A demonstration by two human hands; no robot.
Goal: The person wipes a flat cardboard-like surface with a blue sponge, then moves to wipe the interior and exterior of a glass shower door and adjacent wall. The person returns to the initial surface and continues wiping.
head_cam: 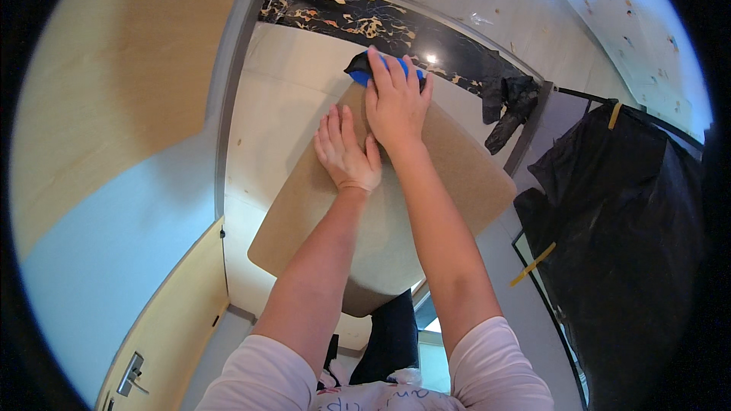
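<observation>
A brown mat-like panel with rounded corners (pixel 457 177) lies before me at a slant, its lower end bent down near my legs. My left hand (pixel 349 151) is laid flat on it, fingers apart and holding nothing. Farther up, my right hand (pixel 400 97) grips a blue and black object (pixel 360 71) at the panel's far corner. The fingers cover most of that object, so its exact kind is unclear; it looks soft. Both forearms reach forward over the panel.
Pale floor tiles (pixel 268 103) end at a black marbled threshold strip (pixel 354 14). Crumpled black plastic (pixel 511 103) lies on the right, near a large black plastic sheet (pixel 622 211) with yellow tape. A wooden door (pixel 171 319) with a metal handle (pixel 131 375) stands at lower left.
</observation>
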